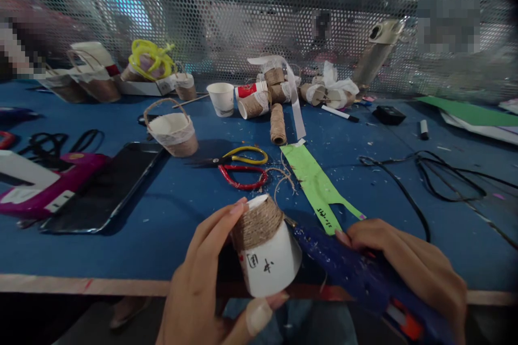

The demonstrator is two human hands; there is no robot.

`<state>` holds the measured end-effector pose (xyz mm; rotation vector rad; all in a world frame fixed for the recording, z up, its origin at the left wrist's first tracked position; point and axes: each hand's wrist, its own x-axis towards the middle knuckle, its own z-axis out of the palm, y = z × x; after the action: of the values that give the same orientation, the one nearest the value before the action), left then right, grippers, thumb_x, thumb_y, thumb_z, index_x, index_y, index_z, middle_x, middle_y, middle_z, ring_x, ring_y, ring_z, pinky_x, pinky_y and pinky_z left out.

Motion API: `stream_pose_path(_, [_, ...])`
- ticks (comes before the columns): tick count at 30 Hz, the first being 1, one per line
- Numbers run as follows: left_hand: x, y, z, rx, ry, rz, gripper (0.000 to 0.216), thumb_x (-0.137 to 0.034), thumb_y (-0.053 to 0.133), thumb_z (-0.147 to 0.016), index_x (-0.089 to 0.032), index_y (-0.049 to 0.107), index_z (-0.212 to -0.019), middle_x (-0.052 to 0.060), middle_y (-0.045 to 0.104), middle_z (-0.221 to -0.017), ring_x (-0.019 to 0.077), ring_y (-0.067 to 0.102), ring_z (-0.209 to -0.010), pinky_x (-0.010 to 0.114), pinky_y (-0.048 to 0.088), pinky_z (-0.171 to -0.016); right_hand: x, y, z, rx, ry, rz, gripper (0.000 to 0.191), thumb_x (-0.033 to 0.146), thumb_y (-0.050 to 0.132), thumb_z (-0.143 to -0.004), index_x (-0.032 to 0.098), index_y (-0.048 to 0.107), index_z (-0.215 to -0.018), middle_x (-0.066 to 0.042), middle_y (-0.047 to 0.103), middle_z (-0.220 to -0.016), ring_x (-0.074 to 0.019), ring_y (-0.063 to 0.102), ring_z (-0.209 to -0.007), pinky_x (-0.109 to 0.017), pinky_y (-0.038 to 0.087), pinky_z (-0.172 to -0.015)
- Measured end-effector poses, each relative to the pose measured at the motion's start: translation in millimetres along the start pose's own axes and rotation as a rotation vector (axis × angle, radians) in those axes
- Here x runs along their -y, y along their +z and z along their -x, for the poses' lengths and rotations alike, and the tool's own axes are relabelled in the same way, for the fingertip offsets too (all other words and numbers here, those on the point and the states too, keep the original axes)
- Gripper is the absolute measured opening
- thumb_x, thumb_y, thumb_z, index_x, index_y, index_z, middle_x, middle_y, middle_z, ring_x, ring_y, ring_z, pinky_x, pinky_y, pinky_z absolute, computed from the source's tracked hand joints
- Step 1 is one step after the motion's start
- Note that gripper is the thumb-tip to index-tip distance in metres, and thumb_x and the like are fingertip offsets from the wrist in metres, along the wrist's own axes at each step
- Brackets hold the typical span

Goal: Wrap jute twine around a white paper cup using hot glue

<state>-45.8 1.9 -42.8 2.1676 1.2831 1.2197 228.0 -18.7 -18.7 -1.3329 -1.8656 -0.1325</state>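
My left hand (210, 275) grips a white paper cup (270, 267), tilted, with twine (259, 223) wound round its upper part and black handwriting below. A bandage covers the left thumb. In my right hand (408, 259) is a blue hot glue gun (343, 267), its metal nozzle at the lower edge of the wound twine; whether it touches is hard to tell. From the cup a loose strand runs back toward scissors (245, 168) with one yellow and one red handle. A green paper strip (319, 188) lies just beyond the glue gun, and a twine spool (278, 125) stands behind it.
A twine-wrapped basket cup (174, 132) stands left of the scissors. Farther left lie a black phone (109, 186) and a magenta glue gun (60, 178). A plain paper cup (222, 99) and several wrapped cups line the back by the metal mesh. Black cable (421, 172) coils at right.
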Motion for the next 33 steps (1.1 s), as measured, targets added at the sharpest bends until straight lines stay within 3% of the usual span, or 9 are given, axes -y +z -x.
stream_pose_path(6, [0, 1, 1, 0.022, 0.011, -0.014, 0.083, -0.049, 0.077, -0.103, -0.040, 0.037, -0.176, 0.010, 0.060, -0.168, 0.0368, 0.066, -0.151, 0.047, 0.066, -0.116, 2, 1, 1, 0.024, -0.015, -0.007, 0.017, 0.012, 0.067, -0.105, 0.028, 0.063, -0.100, 0.003, 0.076, -0.082, -0.0169, 0.076, -0.067, -0.029, 0.057, -0.071])
stream_pose_path(11, [-2, 6, 2, -0.073, -0.037, 0.013, 0.075, -0.060, 0.073, -0.104, -0.040, 0.046, -0.171, 0.008, 0.065, -0.164, 0.0378, 0.070, -0.146, 0.051, 0.066, -0.116, -3, -2, 0, 0.029, -0.019, -0.018, 0.016, 0.013, 0.069, -0.104, 0.027, 0.062, -0.099, 0.003, 0.074, -0.082, -0.0161, 0.075, -0.067, -0.028, 0.056, -0.069])
stream_pose_path(13, [-3, 8, 2, -0.079, -0.041, 0.023, 0.074, -0.059, 0.074, -0.104, -0.040, 0.048, -0.170, 0.007, 0.066, -0.164, 0.0361, 0.071, -0.145, 0.048, 0.066, -0.115, -5, -3, -1, 0.110, -0.094, -0.029, 0.014, 0.015, 0.071, -0.104, 0.026, 0.063, -0.103, 0.003, 0.076, -0.087, -0.0156, 0.078, -0.071, -0.026, 0.059, -0.073])
stream_pose_path(19, [-1, 4, 1, -0.035, -0.030, 0.029, 0.079, -0.056, 0.077, -0.102, -0.043, 0.043, -0.173, 0.006, 0.063, -0.166, 0.0353, 0.069, -0.147, 0.047, 0.066, -0.116, -3, -4, -1, 0.097, -0.078, -0.023, 0.016, 0.011, 0.070, -0.105, 0.025, 0.062, -0.101, 0.005, 0.075, -0.086, -0.0115, 0.076, -0.072, -0.023, 0.057, -0.074])
stream_pose_path(21, [-1, 2, 0, -0.007, -0.021, 0.019, 0.083, -0.052, 0.079, -0.101, -0.042, 0.041, -0.174, 0.008, 0.061, -0.167, 0.0379, 0.068, -0.148, 0.050, 0.066, -0.117, -3, -3, -2, 0.007, -0.024, -0.002, 0.018, 0.009, 0.069, -0.105, 0.024, 0.063, -0.097, 0.005, 0.073, -0.083, -0.0108, 0.075, -0.070, -0.023, 0.055, -0.073])
stream_pose_path(25, [-1, -1, 0, 0.017, -0.015, 0.025, 0.086, -0.051, 0.081, -0.100, -0.042, 0.039, -0.175, 0.009, 0.060, -0.168, 0.0395, 0.069, -0.147, 0.051, 0.069, -0.112, -5, -3, -3, 0.090, -0.119, -0.006, 0.015, 0.010, 0.069, -0.105, 0.024, 0.065, -0.101, 0.005, 0.075, -0.087, -0.0098, 0.077, -0.072, -0.020, 0.056, -0.073])
stream_pose_path(29, [-2, -2, 3, 0.023, -0.016, 0.031, 0.086, -0.052, 0.081, -0.100, -0.043, 0.038, -0.175, 0.008, 0.060, -0.168, 0.0383, 0.067, -0.149, 0.051, 0.066, -0.117, -6, -4, -5, 0.061, -0.057, 0.014, 0.017, 0.009, 0.068, -0.105, 0.025, 0.064, -0.099, 0.005, 0.075, -0.086, -0.0115, 0.078, -0.073, -0.022, 0.056, -0.075])
stream_pose_path(33, [-1, -2, 2, 0.017, -0.006, 0.049, 0.088, -0.051, 0.082, -0.099, -0.043, 0.039, -0.175, 0.007, 0.059, -0.168, 0.0366, 0.068, -0.149, 0.046, 0.069, -0.114, -6, -5, -5, 0.123, -0.111, 0.013, 0.013, 0.013, 0.065, -0.106, 0.025, 0.063, -0.102, 0.005, 0.076, -0.087, -0.0116, 0.079, -0.073, -0.022, 0.056, -0.074])
